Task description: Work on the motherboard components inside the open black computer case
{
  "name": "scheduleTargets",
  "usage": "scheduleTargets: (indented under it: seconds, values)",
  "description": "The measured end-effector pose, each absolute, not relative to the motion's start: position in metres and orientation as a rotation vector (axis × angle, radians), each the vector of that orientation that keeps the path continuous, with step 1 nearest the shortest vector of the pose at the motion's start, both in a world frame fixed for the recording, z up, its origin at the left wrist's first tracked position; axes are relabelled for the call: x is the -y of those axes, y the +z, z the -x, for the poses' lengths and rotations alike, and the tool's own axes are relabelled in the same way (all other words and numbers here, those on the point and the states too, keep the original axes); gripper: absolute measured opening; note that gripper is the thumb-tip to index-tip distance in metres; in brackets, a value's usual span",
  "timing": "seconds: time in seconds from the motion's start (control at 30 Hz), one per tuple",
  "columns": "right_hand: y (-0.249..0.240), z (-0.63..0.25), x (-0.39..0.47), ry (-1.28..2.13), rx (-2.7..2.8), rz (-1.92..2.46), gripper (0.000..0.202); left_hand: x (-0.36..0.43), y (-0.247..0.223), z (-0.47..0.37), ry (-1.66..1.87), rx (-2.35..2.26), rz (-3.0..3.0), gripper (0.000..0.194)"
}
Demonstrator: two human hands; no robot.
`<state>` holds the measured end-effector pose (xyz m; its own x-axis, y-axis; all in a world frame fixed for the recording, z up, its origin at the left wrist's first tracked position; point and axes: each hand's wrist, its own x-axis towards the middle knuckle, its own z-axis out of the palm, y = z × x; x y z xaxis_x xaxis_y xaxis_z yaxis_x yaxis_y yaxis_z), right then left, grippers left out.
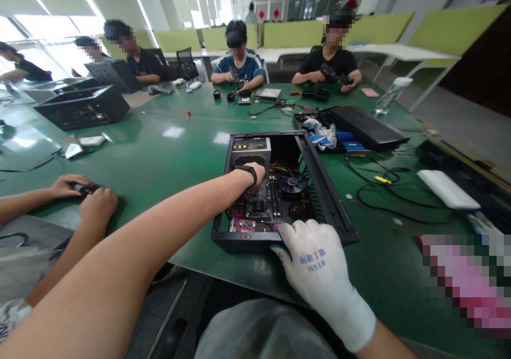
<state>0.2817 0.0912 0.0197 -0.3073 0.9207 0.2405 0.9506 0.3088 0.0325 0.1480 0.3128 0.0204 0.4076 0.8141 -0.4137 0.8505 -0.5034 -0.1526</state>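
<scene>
An open black computer case [327, 199] lies in front of me on the green table. Inside it are a power supply [251, 146], a motherboard [257, 205] and a round black fan [292, 183]. My bare left hand [257, 174], a black band on its wrist, reaches down into the case beside the power supply, above the motherboard; its fingers are hidden. My right hand [315, 255] wears a white glove with blue print. It grips the case's near rim, with the thumb on the near side.
Black cables [393, 191] and a white block [449, 189] lie at right. Behind the case stands an open dark case [367, 127] with gloves on it. A clear bottle [393, 95] stands farther back. At left, a co-worker's hands [98, 207] hold a dark object. Other people sit across the table.
</scene>
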Motion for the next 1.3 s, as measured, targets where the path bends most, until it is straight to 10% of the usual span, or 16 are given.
scheduleTargets:
  seconds: [1.3]
  values:
    - [0.013,-0.285,-0.091,-0.209,2.351,1.675,0.021,-0.324,0.008,-0.157,-0.916,-1.421,-2.599,0.058]
